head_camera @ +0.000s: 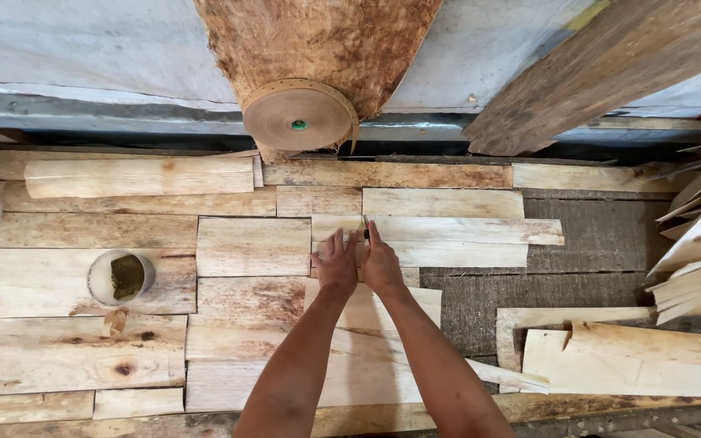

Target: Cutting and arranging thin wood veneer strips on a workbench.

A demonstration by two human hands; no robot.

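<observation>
I see my left hand (336, 264) spread flat on a pale veneer strip (448, 240) at centre; my right hand (381, 264) pinches a small dark blade (366, 224) upon it. Tape roll (298, 114) at 12 o'clock.

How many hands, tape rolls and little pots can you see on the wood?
Hands: 2, the left hand and the right hand, both pressing on a wood sheet
Tape rolls: 1, the brown tape roll at the top
Pots: 1, the round pot on the left
Total: 4
</observation>
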